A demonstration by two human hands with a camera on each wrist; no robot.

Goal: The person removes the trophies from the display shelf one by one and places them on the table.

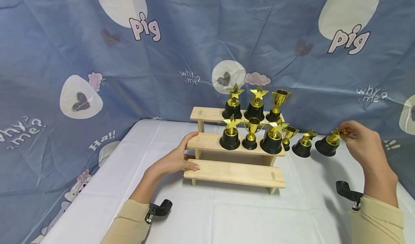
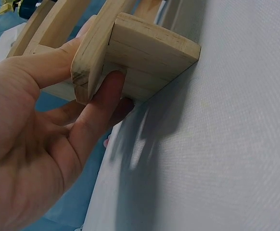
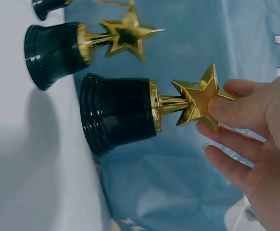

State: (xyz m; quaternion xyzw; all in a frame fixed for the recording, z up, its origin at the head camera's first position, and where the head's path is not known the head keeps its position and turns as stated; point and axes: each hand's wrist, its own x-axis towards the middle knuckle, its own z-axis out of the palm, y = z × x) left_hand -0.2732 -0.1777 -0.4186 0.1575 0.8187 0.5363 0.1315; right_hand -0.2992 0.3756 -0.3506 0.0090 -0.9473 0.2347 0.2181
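Note:
At the left end of a three-step wooden stand, my left hand grips the boards. Its thumb lies on the lowest board, with other fingers behind it at the middle one; in the left wrist view the fingers wrap round a board end. My right hand pinches a star trophy by its gold star, thumb on the star's face. The trophy's black base points down and tilts slightly, close over the table. Just left of it stands another star trophy.
Star trophies and a cup trophy line the top step. The middle step bears two star trophies and a cup trophy. Another cup trophy stands right of the stand. Blue printed cloth hangs behind the white table.

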